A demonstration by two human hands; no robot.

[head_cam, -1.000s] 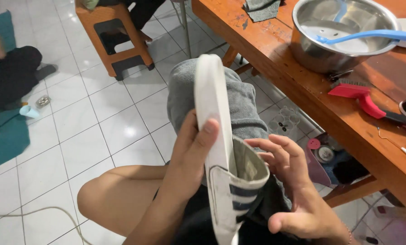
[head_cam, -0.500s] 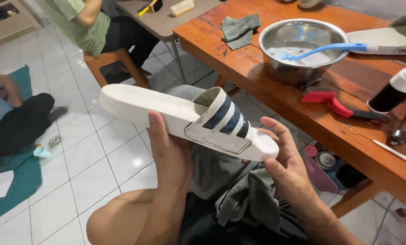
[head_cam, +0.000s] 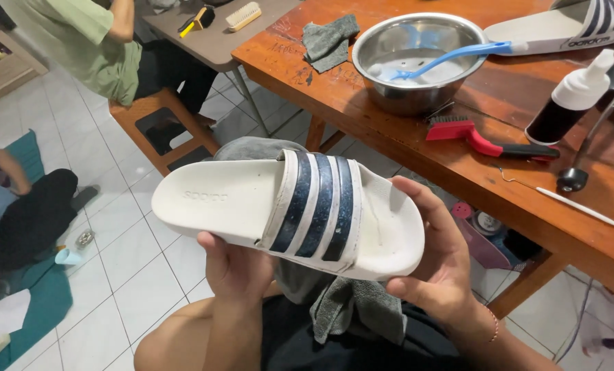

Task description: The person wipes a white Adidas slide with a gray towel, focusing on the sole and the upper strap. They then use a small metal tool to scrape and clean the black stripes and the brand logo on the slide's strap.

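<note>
I hold a white slide sandal (head_cam: 238,203) with a dark-striped white strap flat in front of me, top side up, heel end to the left. My left hand (head_cam: 235,271) grips it from below near the middle. My right hand (head_cam: 441,264) cups the toe end on the right. A grey cloth (head_cam: 348,309) lies on my lap under the sandal. The matching second sandal (head_cam: 561,31) rests on the wooden table (head_cam: 458,165) at the top right.
On the table stand a steel bowl (head_cam: 417,62) with a blue brush (head_cam: 458,55), a red-handled brush (head_cam: 485,141), a dark pump bottle (head_cam: 571,96) and a grey rag (head_cam: 327,41). A person in green sits on a wooden stool (head_cam: 159,127); another person (head_cam: 18,213) sits on the floor at left.
The sandal has turned from standing on edge to lying flat, top side up. My view has lifted, so more of the table shows.
</note>
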